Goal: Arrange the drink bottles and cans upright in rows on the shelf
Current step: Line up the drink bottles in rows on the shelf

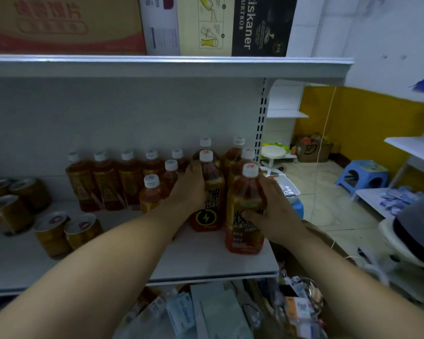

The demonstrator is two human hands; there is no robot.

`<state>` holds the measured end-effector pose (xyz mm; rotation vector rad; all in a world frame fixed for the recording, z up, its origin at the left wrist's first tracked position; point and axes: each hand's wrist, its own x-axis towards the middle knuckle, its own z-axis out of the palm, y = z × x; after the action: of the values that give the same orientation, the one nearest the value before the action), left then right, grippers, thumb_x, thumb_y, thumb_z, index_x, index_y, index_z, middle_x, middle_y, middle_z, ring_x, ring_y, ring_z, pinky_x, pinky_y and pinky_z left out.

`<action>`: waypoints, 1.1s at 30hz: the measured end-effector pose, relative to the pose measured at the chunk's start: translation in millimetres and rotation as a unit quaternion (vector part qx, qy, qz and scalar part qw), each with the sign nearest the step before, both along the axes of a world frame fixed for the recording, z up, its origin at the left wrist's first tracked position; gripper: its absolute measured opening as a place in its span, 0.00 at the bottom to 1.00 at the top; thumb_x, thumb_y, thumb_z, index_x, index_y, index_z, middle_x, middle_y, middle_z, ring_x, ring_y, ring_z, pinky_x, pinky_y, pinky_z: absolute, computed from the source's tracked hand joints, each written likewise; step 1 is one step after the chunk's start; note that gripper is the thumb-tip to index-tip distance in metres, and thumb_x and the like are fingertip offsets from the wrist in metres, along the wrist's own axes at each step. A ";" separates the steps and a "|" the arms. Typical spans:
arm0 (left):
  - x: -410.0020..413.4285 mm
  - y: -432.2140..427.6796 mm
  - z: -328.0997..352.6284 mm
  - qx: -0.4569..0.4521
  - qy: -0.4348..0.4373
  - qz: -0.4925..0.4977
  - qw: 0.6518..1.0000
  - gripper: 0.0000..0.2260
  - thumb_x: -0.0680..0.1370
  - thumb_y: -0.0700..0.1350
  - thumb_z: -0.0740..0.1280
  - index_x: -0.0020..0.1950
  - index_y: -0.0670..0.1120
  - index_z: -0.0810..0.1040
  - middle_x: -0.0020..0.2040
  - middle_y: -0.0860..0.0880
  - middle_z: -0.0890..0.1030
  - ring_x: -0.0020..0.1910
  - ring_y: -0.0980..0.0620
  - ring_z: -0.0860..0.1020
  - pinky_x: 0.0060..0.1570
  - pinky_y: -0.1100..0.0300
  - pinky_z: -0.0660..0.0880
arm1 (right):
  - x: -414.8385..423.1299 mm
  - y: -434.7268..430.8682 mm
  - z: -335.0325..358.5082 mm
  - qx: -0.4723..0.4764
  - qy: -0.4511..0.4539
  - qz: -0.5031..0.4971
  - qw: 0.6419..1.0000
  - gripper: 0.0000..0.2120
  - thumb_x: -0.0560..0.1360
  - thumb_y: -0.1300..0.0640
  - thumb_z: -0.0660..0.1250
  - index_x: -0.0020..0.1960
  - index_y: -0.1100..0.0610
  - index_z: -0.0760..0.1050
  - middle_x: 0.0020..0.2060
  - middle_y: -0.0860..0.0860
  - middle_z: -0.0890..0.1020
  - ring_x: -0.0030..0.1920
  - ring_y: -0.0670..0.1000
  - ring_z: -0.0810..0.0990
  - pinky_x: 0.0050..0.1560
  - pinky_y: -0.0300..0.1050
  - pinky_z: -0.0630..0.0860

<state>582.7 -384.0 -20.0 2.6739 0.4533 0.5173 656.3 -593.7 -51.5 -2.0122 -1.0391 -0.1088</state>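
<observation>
Nearest, below the shelf edge, lies a heap of small packets and boxes [220,311]; their print is too blurred to read. On the white metal shelf [206,263], the right hand [275,216] grips the nearest tall plastic bottle of amber drink with a white cap [244,216], with the fingers [252,214] wrapped across its label. The label carries large black Chinese characters, partly covered. Just left of it and a little farther, the left hand [190,189] is closed on the side of a second amber bottle with a black and yellow lightning sign [207,199]. Both bottles stand upright at the right end of the shelf.

To the left stand gold drink cans with silver tops [66,233], upright, in a loose group. Farther back, a row of smaller amber bottles with white caps [113,182] stands along the back panel, and more tall bottles are behind the held ones.

On the upper shelf sit a brown carton with red Chinese writing [64,23] and a dark box that reads "ziskaner" [260,25]. Far right on the floor are a blue plastic stool [362,177] and a cardboard box marked "SF" [312,150].
</observation>
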 end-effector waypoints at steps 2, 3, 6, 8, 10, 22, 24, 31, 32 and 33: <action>2.3 -1.6 -0.3 0.003 0.000 0.011 1.000 0.35 0.71 0.41 0.71 0.73 0.40 0.57 0.69 0.40 0.66 0.64 0.38 0.69 0.61 0.44 0.69 | 2.3 -1.4 -1.1 -0.005 0.013 0.005 1.000 0.41 0.70 0.55 0.73 0.76 0.47 0.55 0.61 0.42 0.65 0.61 0.44 0.66 0.60 0.46 0.69; 3.2 -2.1 0.4 0.005 0.006 0.014 1.000 0.36 0.71 0.41 0.72 0.73 0.41 0.56 0.69 0.40 0.66 0.64 0.39 0.70 0.60 0.44 0.70 | 2.3 -2.1 -1.4 -0.005 0.024 0.009 1.000 0.41 0.70 0.56 0.73 0.76 0.47 0.55 0.62 0.42 0.66 0.62 0.44 0.67 0.61 0.49 0.70; 1.2 -1.1 8.1 0.021 0.045 0.018 0.999 0.40 0.71 0.45 0.73 0.75 0.42 0.53 0.70 0.41 0.66 0.63 0.40 0.71 0.59 0.45 0.71 | -0.2 -2.2 1.0 -0.010 0.066 0.021 0.998 0.43 0.71 0.57 0.73 0.77 0.43 0.51 0.66 0.47 0.67 0.66 0.49 0.67 0.65 0.56 0.69; -6.8 -0.2 17.4 0.067 0.073 0.009 0.995 0.42 0.70 0.47 0.74 0.75 0.42 0.52 0.69 0.40 0.66 0.64 0.40 0.69 0.60 0.47 0.70 | -5.8 -1.3 4.1 -0.004 0.086 0.031 0.996 0.43 0.71 0.57 0.73 0.76 0.41 0.50 0.68 0.49 0.68 0.68 0.52 0.67 0.66 0.59 0.68; -19.3 0.6 28.5 0.090 0.070 -0.008 0.993 0.40 0.69 0.50 0.74 0.74 0.44 0.56 0.66 0.41 0.69 0.63 0.41 0.69 0.59 0.47 0.71 | -12.2 -1.8 5.7 0.011 0.088 0.020 0.996 0.41 0.70 0.57 0.73 0.75 0.41 0.54 0.67 0.49 0.70 0.68 0.52 0.68 0.65 0.59 0.69; -123.8 46.7 -7.3 -0.337 -0.112 -0.034 0.934 0.37 0.64 0.38 0.74 0.69 0.51 0.62 0.60 0.50 0.75 0.59 0.52 0.75 0.53 0.58 0.75 | -56.7 34.3 4.0 0.015 0.096 0.029 0.995 0.38 0.71 0.55 0.74 0.74 0.42 0.57 0.68 0.45 0.70 0.68 0.48 0.68 0.68 0.53 0.66; -124.0 48.0 -23.5 -0.381 -0.078 -0.065 0.919 0.42 0.67 0.30 0.72 0.71 0.57 0.57 0.58 0.55 0.74 0.55 0.59 0.75 0.48 0.67 0.73 | -61.8 45.1 5.9 0.016 0.095 0.041 0.994 0.40 0.71 0.55 0.74 0.75 0.43 0.56 0.69 0.45 0.69 0.69 0.48 0.67 0.69 0.54 0.65; -113.7 53.2 -38.6 -0.242 -0.075 -0.039 0.967 0.38 0.65 0.44 0.76 0.71 0.54 0.63 0.60 0.53 0.67 0.61 0.56 0.69 0.64 0.53 0.67 | -54.9 64.7 3.6 0.014 0.104 0.036 0.994 0.41 0.71 0.56 0.74 0.76 0.45 0.54 0.70 0.48 0.69 0.70 0.49 0.66 0.69 0.56 0.65; -111.5 51.6 -40.0 -0.228 -0.065 -0.034 0.971 0.39 0.66 0.46 0.75 0.72 0.55 0.60 0.59 0.54 0.65 0.61 0.55 0.65 0.64 0.54 0.65 | -53.5 65.8 3.3 0.012 0.105 0.035 0.994 0.41 0.71 0.56 0.74 0.77 0.45 0.54 0.70 0.48 0.68 0.70 0.49 0.66 0.70 0.56 0.65; -109.1 49.5 -40.0 -0.228 -0.075 -0.041 0.970 0.37 0.66 0.46 0.74 0.70 0.56 0.61 0.57 0.56 0.66 0.60 0.55 0.65 0.63 0.55 0.65 | -52.1 65.8 2.7 0.008 0.105 0.036 0.994 0.42 0.71 0.56 0.74 0.77 0.45 0.54 0.70 0.48 0.68 0.70 0.49 0.66 0.70 0.56 0.65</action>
<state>473.6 -334.5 -60.0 2.1865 0.3643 0.5154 604.3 -527.9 -48.8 -1.9221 -0.9706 0.1299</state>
